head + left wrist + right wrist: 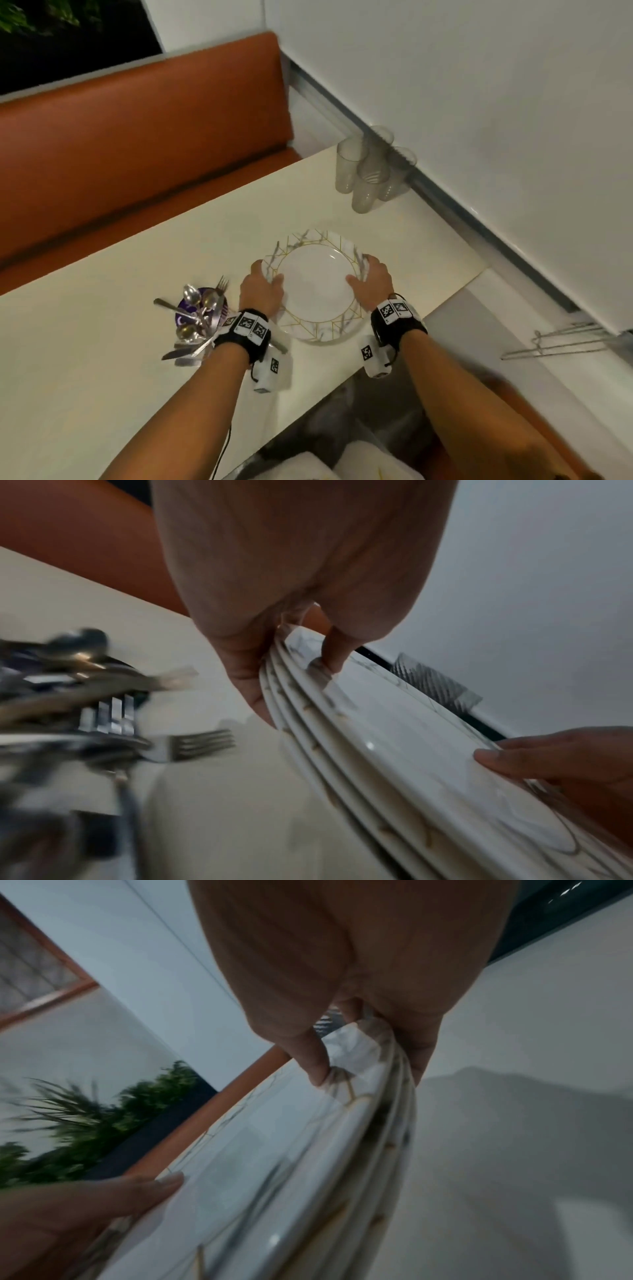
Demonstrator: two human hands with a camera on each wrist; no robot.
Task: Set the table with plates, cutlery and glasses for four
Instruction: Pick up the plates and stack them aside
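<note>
Right hand (359,969) grips the stacked plates' (274,1191) rim, thumb on top.

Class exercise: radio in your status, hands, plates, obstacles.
Left hand and right hand grip the plate stack. Cutlery holder close beside left wrist. Glasses grouped at far corner.

White plates (313,284) — gold-lined, grey-veined; orange bench (137,137).

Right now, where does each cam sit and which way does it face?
Head: above, looking down at table, both forearms and hands showing.
Left wrist: along left hand toward plate stack and cutlery.
Right wrist: along right hand toward the stack's opposite rim.
Shared: each wrist view catches the other hand's thumb on the plates.
</note>
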